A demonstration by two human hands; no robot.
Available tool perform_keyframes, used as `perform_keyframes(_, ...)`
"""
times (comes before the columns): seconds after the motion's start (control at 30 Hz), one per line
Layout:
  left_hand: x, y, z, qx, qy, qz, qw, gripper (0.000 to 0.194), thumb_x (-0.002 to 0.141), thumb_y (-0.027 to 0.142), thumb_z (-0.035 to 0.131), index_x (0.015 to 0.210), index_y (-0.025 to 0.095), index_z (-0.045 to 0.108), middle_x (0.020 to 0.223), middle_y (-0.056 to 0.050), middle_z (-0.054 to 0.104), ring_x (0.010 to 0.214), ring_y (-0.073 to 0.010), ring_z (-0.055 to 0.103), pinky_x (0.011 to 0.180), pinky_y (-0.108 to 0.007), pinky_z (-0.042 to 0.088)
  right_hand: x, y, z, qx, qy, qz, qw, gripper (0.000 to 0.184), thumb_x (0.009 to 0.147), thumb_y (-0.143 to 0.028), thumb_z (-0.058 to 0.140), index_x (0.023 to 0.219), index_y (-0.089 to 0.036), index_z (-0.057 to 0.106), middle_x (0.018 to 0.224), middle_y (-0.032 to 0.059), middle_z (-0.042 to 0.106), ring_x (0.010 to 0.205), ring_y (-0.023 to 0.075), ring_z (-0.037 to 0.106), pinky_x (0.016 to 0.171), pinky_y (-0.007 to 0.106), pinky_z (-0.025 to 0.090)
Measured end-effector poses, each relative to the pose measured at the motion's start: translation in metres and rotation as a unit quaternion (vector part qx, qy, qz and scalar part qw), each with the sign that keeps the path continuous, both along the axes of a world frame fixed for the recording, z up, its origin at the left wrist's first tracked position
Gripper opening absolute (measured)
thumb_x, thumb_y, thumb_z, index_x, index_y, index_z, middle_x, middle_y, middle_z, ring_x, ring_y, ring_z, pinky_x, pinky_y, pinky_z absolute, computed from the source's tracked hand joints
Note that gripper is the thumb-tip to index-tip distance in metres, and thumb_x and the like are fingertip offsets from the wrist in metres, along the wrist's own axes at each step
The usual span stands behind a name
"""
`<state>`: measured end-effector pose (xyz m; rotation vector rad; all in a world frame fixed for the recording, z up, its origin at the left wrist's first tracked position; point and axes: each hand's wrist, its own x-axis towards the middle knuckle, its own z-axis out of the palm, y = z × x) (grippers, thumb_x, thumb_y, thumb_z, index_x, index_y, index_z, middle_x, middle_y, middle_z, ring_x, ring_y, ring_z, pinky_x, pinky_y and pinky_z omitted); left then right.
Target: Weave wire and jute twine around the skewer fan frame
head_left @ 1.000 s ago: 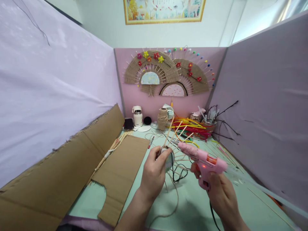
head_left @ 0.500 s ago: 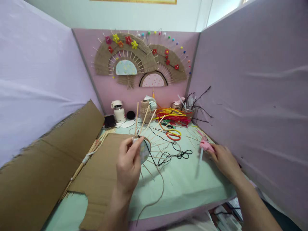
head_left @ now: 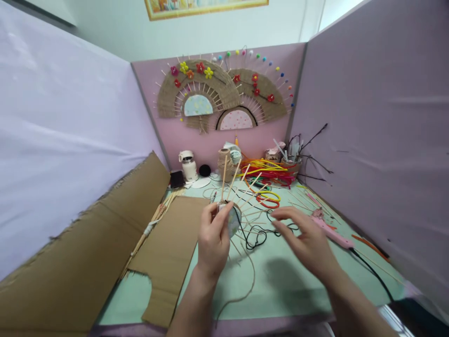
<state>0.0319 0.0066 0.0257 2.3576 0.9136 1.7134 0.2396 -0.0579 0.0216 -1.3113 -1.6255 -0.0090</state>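
Observation:
My left hand pinches the edge of a small rounded fabric-covered piece, with thin wooden sticks fanning out from it. A black cord runs from my fingertips across the piece and lies in loose loops on the table. Over the table to the right, my right hand is empty, its thumb and fingers apart. Just beyond it lies a pink hot glue gun with a black cable. Loose brown twine hangs or curls below the fan piece; its upper end is hidden.
Brown cardboard covers the left of the table beside bundled sticks. Behind stand a white bottle, a twine spool, scissors and red and yellow pipe cleaners. Two decorated fans hang on the pink back panel.
My right hand has let go of the glue gun, which now lies on the table, and has moved left toward the fan piece. The view has shifted; my left hand keeps its hold.

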Motion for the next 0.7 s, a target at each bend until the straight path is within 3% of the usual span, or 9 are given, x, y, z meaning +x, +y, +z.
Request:
perform_keyframes(0.1,-0.003,0.001,-0.004,0.007,-0.005,0.012,1.0,0.043,0.085,0.003,0.045,0.122,0.022,0.056,0.109,-0.008,0.05,0.103,-0.015,0.053,0.09,-0.028,0.045,-0.053,0.022,0.016,0.035,0.027,0.067,0.997,0.01,0.085,-0.025,0.058,0.094,-0.022,0.057,0.092,0.0053,0.061,0.089,0.0194,0.057,0.079,0.033,0.046)
perform_keyframes(0.2,-0.007,0.003,-0.008,0.016,-0.018,0.023,0.999,0.044,0.085,0.003,0.045,0.123,0.023,0.055,0.109,-0.007,0.049,0.103,-0.015,0.054,0.089,-0.028,0.046,-0.079,0.044,0.016,0.057,0.054,0.08,0.994,0.008,0.083,-0.02,0.06,0.09,-0.02,0.056,0.088,0.0043,0.058,0.084,0.0181,0.055,0.075,0.032,0.046)
perform_keyframes(0.33,-0.012,0.006,-0.01,0.025,-0.029,0.031,0.999,0.044,0.085,0.004,0.046,0.123,0.023,0.055,0.109,-0.007,0.049,0.1,-0.0146,0.055,0.088,-0.028,0.047,-0.088,0.056,0.012,0.087,0.07,0.081,0.99,0.005,0.086,-0.015,0.055,0.087,-0.02,0.056,0.084,0.0036,0.057,0.082,0.0172,0.054,0.073,0.032,0.045)
perform_keyframes(0.57,-0.016,0.004,-0.011,0.031,-0.038,0.039,0.998,0.043,0.086,0.006,0.046,0.124,0.024,0.054,0.109,-0.008,0.05,0.102,-0.0153,0.055,0.087,-0.028,0.048,-0.092,0.054,0.017,0.111,0.055,0.098,0.987,0.009,0.087,-0.012,0.051,0.085,-0.019,0.055,0.084,0.004,0.056,0.083,0.0165,0.052,0.076,0.032,0.045)
perform_keyframes(0.7,-0.015,0.005,-0.011,0.033,-0.048,0.036,0.998,0.044,0.086,0.006,0.047,0.125,0.024,0.05,0.111,-0.008,0.051,0.105,-0.0159,0.054,0.089,-0.03,0.048,-0.092,0.053,0.02,0.093,0.137,0.106,0.98,0.006,0.088,-0.015,0.049,0.088,-0.02,0.053,0.09,0.0038,0.057,0.085,0.0149,0.055,0.077,0.03,0.045)
